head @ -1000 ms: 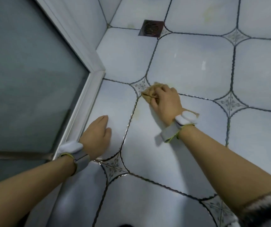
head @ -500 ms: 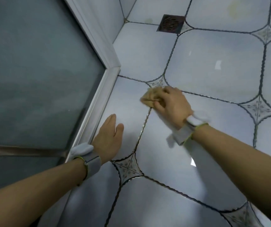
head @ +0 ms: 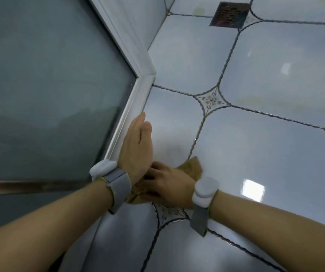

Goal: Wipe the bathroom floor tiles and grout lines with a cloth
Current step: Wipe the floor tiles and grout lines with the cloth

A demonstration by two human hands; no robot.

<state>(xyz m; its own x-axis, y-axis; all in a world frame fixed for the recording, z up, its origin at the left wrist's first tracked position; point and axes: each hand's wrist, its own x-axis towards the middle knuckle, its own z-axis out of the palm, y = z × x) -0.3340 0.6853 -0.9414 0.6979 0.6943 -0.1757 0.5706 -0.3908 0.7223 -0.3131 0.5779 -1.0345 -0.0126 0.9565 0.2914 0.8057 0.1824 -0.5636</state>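
- My right hand — fingers curled, gripping the tan cloth on the grout line.
- My left hand — fingers straight, pressed together, flat on the floor tile beside the white door frame.

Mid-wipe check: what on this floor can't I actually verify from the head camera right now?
- Cloth: mostly hidden under the right hand and left wrist; its dirt load can't be told.
- Right fingertips: tucked behind the left hand, so the grip is unclear.
- Grout line: the stretch under the cloth is covered.
- Floor drain: cut off by the top edge.
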